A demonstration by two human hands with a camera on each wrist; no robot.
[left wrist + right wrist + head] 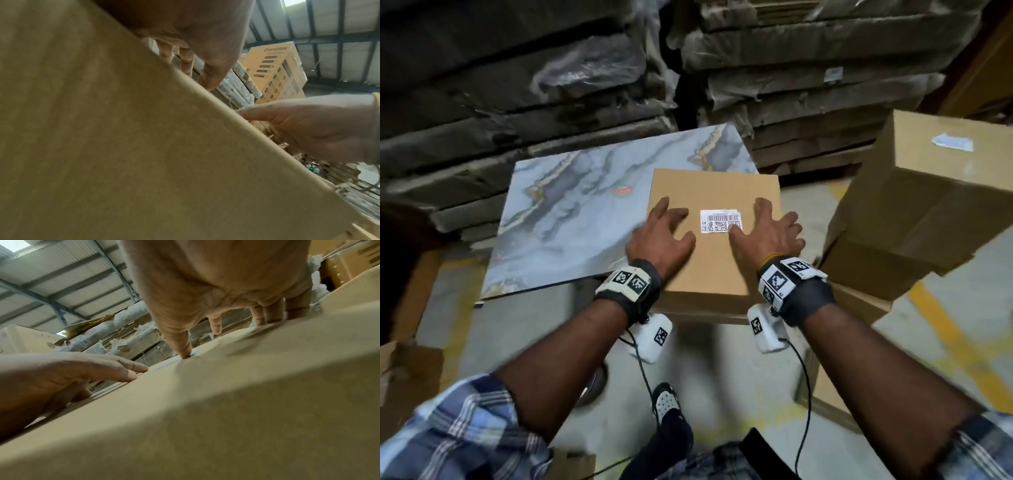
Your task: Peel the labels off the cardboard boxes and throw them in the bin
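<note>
A brown cardboard box (717,260) lies flat in front of me, and a white barcode label (720,222) is stuck near the middle of its top. My left hand (666,228) rests on the box just left of the label with its fingers spread. My right hand (767,229) rests to the right of the label. In the right wrist view the thumb of my right hand (216,288) presses on the near corner of the label (195,352), and my left hand (72,374) lies flat beside it. The left wrist view shows mostly the box (102,146) and both hands above its edge. No bin is in view.
The box lies partly on a grey marbled slab (585,212). A taller cardboard box (928,212) with a torn label scrap (953,141) stands at the right. Stacks of wrapped flat cartons (517,85) wall off the back. Concrete floor with yellow lines (945,325) lies around.
</note>
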